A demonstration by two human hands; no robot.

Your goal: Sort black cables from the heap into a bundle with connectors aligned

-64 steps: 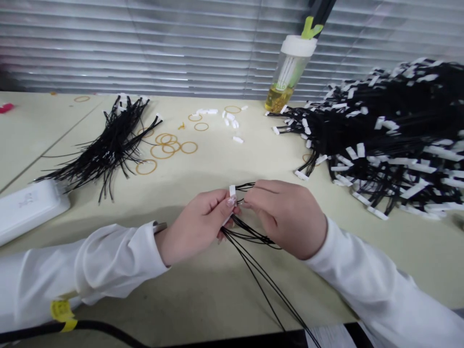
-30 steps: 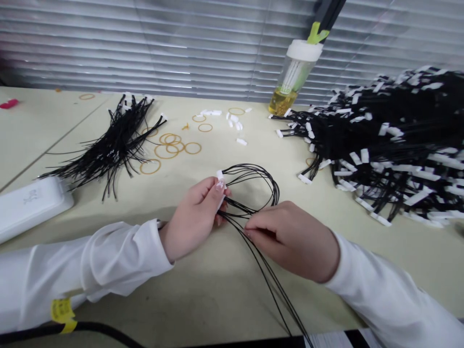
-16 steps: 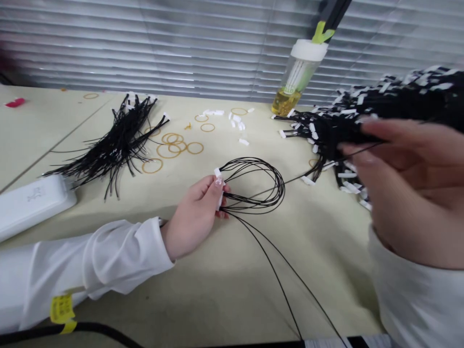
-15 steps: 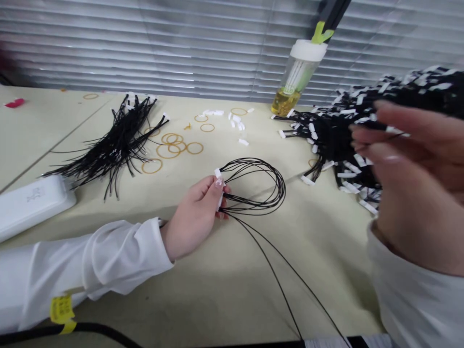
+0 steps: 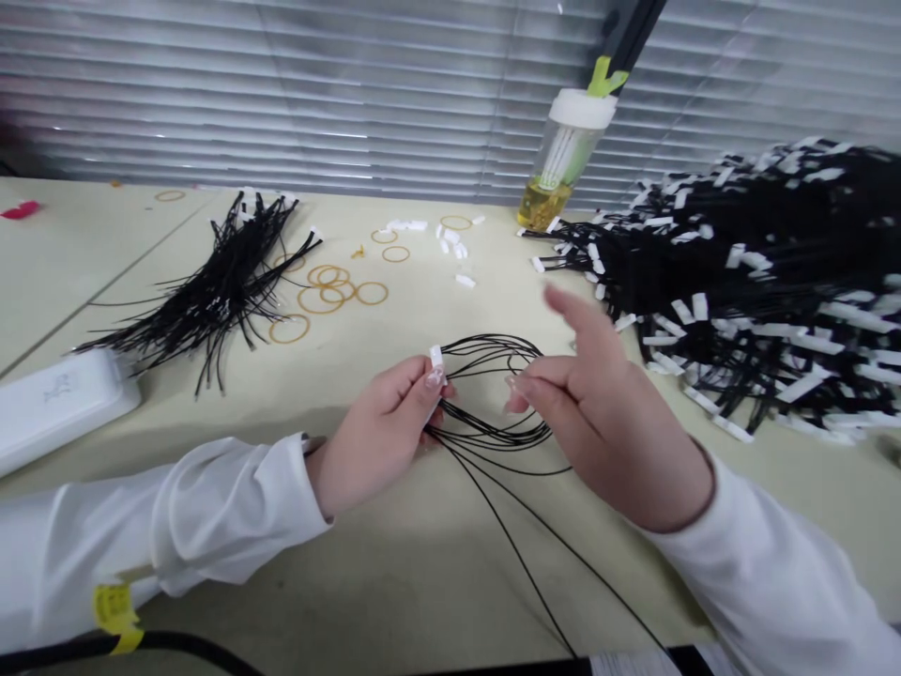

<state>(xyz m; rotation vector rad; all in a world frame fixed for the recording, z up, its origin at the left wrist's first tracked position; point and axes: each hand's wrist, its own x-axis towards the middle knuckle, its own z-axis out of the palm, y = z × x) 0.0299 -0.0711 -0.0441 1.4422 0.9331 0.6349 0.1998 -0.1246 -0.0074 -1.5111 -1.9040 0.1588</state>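
A looped bundle of thin black wires [image 5: 485, 436] with a white connector [image 5: 436, 358] is pinched between the thumb and fingers of my left hand [image 5: 384, 437]. Two wire lengths trail from it down to the table's front edge. At the loop's right side, my right hand [image 5: 598, 413] has its thumb and a fingertip together on a black wire, partly hidden by the hand. Another finger of that hand sticks out upward and is slightly blurred.
A large heap of black wires with white connectors [image 5: 788, 253] lies right; a smaller wire bunch [image 5: 225, 272] lies left. Rubber bands [image 5: 372, 293], loose white connectors [image 5: 465, 280], a bottle with yellow liquid [image 5: 556, 169] and a white device [image 5: 63, 404] are on the table.
My right hand has moved left from in front of the large wire heap to the loop's right side. My left hand keeps its hold on the bundle.
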